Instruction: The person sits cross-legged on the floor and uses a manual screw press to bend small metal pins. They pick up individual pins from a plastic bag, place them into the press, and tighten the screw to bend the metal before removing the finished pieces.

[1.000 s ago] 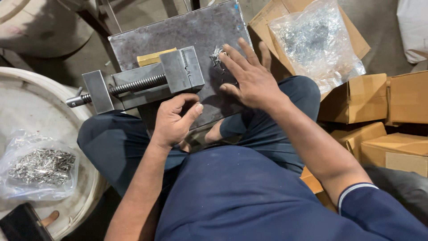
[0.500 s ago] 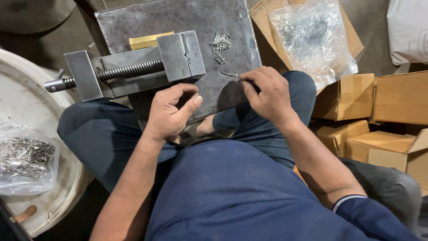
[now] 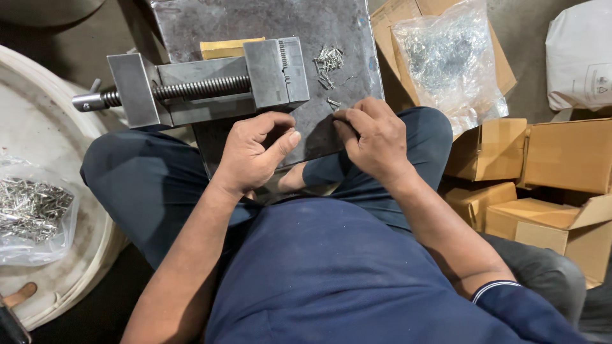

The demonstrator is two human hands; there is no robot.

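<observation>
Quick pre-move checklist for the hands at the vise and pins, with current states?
1. Right hand on the metal plate, fingertips by the loose pins: ok.
2. Pin actually pinched in the right fingers: cannot tell, fingers hide it.
3. Left hand just below the vise, curled, nothing seen in it: ok.
4. Vise sitting flat on the plate: ok.
5. Vise jaw gap open: cannot tell from this angle.
6. Bag of pins lying on the cardboard box by the plate: ok.
</observation>
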